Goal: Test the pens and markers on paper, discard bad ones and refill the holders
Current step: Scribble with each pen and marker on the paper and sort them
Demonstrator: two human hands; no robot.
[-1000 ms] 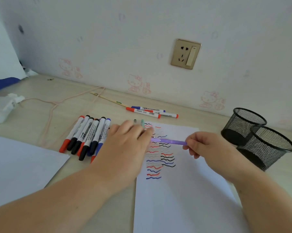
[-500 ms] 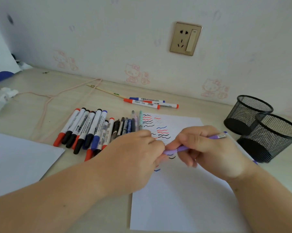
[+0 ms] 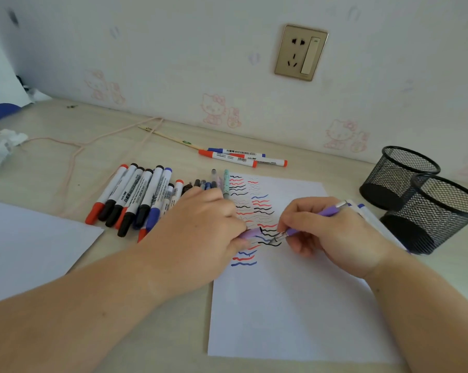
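The right hand's fingers (image 3: 289, 224) are curled round a purple pen (image 3: 327, 212) in a writing grip, its bare metal tip down on the test sheet (image 3: 294, 305) at the end of a black wavy line. The left hand's fingers (image 3: 234, 224) pinch the purple cap (image 3: 250, 233), just left of the tip and apart from the pen. Half a second ago both hands were closed together on the pen at the cap end, and a second ago it lay capped across the sheet between them. So the cap has just come off and the pen has swung into writing position: this reads as the start of its test stroke. Whether the fresh black squiggle under the tip is this pen's mark I cannot tell.

The left hand (image 3: 200, 238) rests at the sheet's left edge, the right hand (image 3: 332, 235) on its right part. Rows of red, blue and black squiggles fill the upper sheet. To the left, a row of whiteboard markers (image 3: 135, 200) and thinner pens lies on the desk (image 3: 173, 332); three more markers (image 3: 241, 157) lie near the wall. Two black mesh holders (image 3: 426, 200) stand at the right, and nothing shows above their rims, so refilling seems yet to come.
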